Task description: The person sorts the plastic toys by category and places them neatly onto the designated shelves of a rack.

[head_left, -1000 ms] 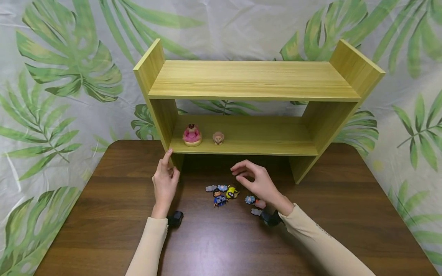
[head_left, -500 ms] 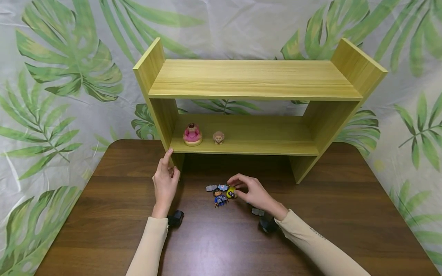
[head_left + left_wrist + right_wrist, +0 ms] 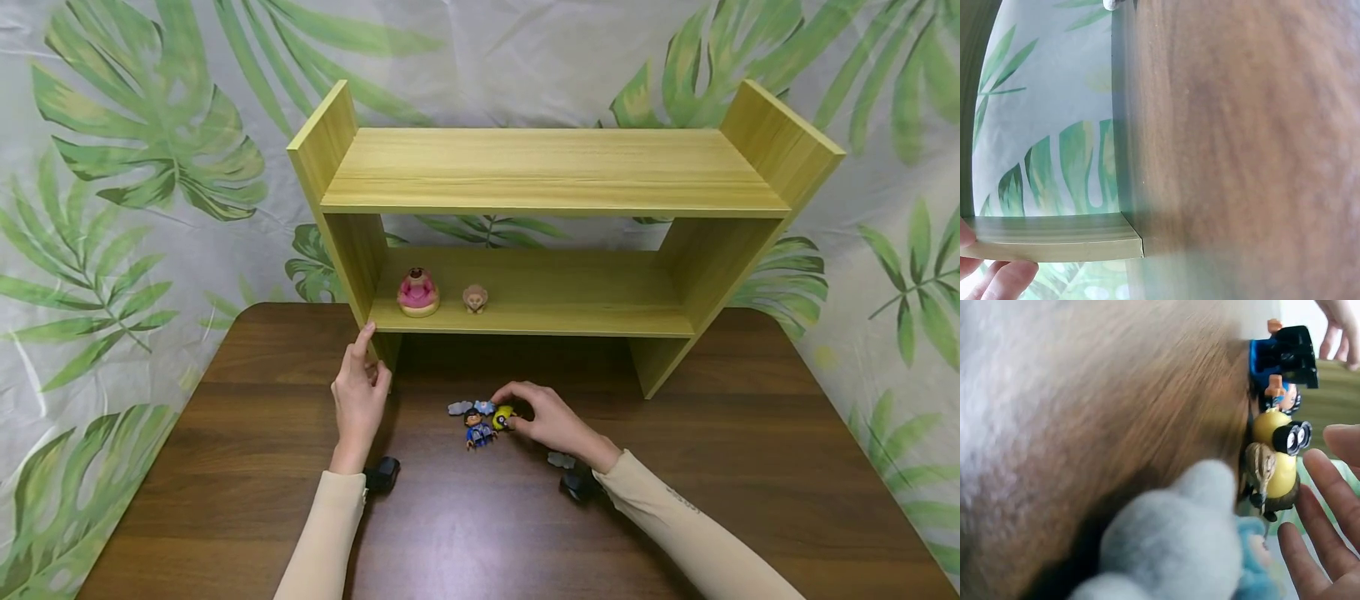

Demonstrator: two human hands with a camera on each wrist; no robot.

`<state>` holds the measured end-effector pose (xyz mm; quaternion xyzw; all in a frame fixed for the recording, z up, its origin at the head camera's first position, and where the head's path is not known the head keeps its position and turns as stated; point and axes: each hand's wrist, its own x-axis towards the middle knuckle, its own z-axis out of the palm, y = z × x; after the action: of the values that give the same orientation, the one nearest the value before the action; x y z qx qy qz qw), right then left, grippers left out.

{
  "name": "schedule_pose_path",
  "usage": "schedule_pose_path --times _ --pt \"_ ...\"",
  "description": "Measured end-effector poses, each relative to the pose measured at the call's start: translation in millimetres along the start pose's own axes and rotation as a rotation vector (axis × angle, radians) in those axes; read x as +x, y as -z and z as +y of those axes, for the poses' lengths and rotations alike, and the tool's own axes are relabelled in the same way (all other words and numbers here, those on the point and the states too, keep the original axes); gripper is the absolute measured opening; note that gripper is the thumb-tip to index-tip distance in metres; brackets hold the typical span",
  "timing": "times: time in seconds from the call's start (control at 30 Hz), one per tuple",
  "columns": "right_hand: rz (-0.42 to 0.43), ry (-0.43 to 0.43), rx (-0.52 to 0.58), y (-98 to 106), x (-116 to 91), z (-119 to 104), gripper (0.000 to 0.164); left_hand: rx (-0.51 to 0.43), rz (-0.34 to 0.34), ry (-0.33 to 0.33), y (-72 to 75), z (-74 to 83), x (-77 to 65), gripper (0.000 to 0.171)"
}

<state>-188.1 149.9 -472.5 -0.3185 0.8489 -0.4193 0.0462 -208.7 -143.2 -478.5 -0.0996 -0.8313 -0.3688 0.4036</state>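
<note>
My left hand holds the front edge of the left side panel of a light wooden shelf; the left wrist view shows fingertips on either side of that panel. Low over the table, my right hand reaches a yellow goggled minion figure. In the right wrist view its fingers are spread loosely, fingertips right at the minion, which lies on its back. A toy figure in blue lies just left of the minion.
A pink bear figure and a small lion figure stand on the middle shelf board. Small grey and blue pieces lie behind the blue figure. Another grey piece lies near my right wrist.
My right hand has come down and slightly left to the minion, where it has hardly moved in the last half second. My left hand stays at the shelf panel.
</note>
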Motion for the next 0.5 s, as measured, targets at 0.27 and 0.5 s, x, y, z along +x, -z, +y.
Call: schedule_pose_path --times 0.27,0.5 --pt "-0.013 -0.023 -0.089 0.7 -0.3 4.9 0.029 -0.001 -0.005 0.002 -0.6 -0.3 0.0 0.074" --pt "-0.008 -0.059 -0.129 2.3 -4.1 6.3 0.027 0.001 0.004 -0.019 0.2 -0.2 0.6 0.077"
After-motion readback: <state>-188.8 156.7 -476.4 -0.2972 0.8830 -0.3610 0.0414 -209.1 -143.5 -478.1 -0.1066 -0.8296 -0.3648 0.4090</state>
